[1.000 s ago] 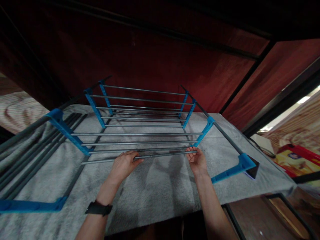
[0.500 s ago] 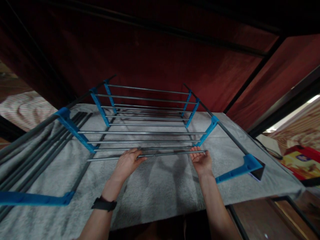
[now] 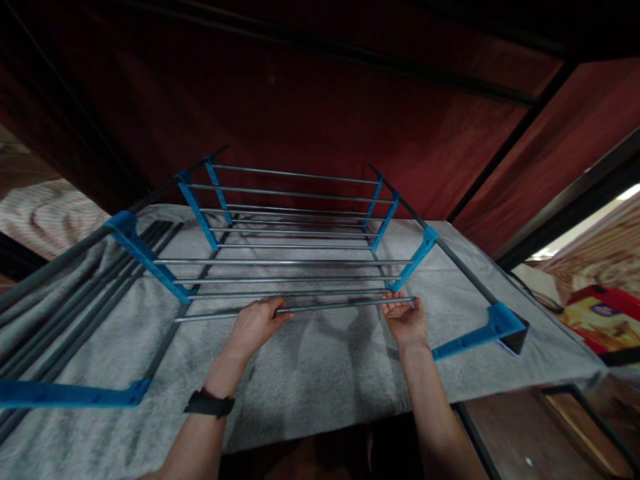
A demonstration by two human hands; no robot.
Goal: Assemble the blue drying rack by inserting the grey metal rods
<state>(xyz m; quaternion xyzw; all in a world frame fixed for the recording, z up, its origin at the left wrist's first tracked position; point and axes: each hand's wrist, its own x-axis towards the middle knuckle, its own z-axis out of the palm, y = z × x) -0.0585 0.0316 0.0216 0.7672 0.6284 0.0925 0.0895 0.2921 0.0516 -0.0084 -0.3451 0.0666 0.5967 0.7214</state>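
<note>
A grey metal rod (image 3: 345, 305) lies crosswise in front of me, low over the bed cover. My left hand (image 3: 257, 323) is closed around it left of its middle, palm down. Near the rod's right end, my right hand (image 3: 406, 320) holds it from below, palm up, with thumb and fingers against it. Beyond my hands lies a partly assembled rack, with several metal bars (image 3: 285, 262) joining blue plastic brackets (image 3: 417, 259). The near right bracket (image 3: 480, 333) and near left bracket (image 3: 70, 395) have no bars between them.
Several loose grey tubes (image 3: 95, 313) lie at the left on the grey blanket (image 3: 310, 373). A dark flat object (image 3: 515, 339) sits behind the near right bracket. Red-and-yellow packaging (image 3: 605, 317) is at the far right. A dark red panel (image 3: 300, 100) stands behind the rack.
The view has shifted very slightly, so the rack appears a little higher. Both hands keep the same hold on the rod.
</note>
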